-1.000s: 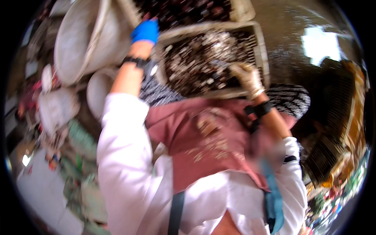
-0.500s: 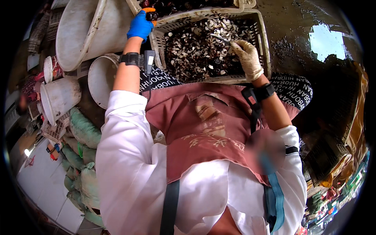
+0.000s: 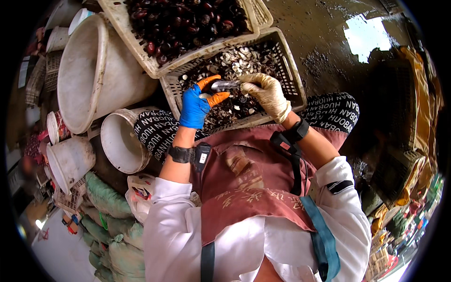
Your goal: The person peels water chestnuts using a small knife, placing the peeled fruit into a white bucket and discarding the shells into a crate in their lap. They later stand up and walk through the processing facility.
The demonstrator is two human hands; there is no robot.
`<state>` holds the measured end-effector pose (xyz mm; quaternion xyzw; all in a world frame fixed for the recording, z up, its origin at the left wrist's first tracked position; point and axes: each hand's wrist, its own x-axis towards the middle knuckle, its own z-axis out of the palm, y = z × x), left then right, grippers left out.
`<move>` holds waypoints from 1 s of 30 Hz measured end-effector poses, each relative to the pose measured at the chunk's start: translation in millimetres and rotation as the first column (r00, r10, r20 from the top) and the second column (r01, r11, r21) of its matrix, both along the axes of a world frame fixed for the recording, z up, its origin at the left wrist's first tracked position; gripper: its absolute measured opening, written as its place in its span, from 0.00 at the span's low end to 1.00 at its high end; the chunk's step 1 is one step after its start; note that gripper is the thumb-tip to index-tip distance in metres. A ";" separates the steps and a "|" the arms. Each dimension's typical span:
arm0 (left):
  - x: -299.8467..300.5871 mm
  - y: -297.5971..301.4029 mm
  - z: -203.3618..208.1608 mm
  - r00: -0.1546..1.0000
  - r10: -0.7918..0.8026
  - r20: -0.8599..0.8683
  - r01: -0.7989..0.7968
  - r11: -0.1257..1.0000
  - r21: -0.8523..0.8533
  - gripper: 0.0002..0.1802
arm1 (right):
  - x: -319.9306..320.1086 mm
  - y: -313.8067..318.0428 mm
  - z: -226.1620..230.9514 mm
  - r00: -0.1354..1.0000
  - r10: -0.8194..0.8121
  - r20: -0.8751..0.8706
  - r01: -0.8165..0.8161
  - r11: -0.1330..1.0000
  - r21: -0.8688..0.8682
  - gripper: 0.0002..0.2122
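Just brought across from beside the upper crate [image 3: 206, 50] to a place over the left part of the scrap crate [image 3: 290, 66] — the left hand [image 3: 195, 109], in a blue glove with orange-covered fingers [image 3: 219, 97]. Pinching a small dark item [image 3: 215, 86] between those fingers, with a pale patch showing in the grip; held above the scrap crate, but too covered to tell its full shape. Over the middle of the scrap crate, also drawn nearer to the body, the right hand [image 3: 269, 95] in a cream glove. Pressed together there, fingers closed round a slim metal tool [image 3: 232, 85]. Pointed leftward, at the small dark item now rather than out over the pale and dark scraps [image 3: 245, 58]; cannot tell for sure any contact between blade and item. Meaning, as a judgement, a change from hands working apart to hands meeting on one piece. Behind the scrap crate and to its left, overlapping its rim, a heap of dark round pieces [image 3: 188, 23] in the upper crate. Farther left of the scrap crate — a large white tub [image 3: 77, 70] and a smaller white bucket [image 3: 115, 141].
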<state>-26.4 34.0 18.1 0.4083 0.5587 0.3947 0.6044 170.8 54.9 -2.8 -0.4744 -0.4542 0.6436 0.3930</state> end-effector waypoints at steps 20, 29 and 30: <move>25.2 -45.4 16.7 0.989 -0.144 -0.022 0.145 0.988 0.050 0.25 | 31.9 -7.8 -54.6 0.909 -0.039 0.414 0.003 0.996 0.088 0.08; 27.5 -42.6 13.0 0.979 0.046 0.198 -0.036 0.998 -0.055 0.24 | 6.4 -31.4 12.1 0.990 0.065 0.125 -0.099 0.953 0.287 0.08; 23.3 -44.7 6.5 0.999 -0.025 -0.029 0.026 1.000 0.015 0.24 | 6.7 -29.4 0.9 1.000 0.000 -0.001 0.000 0.991 0.131 0.09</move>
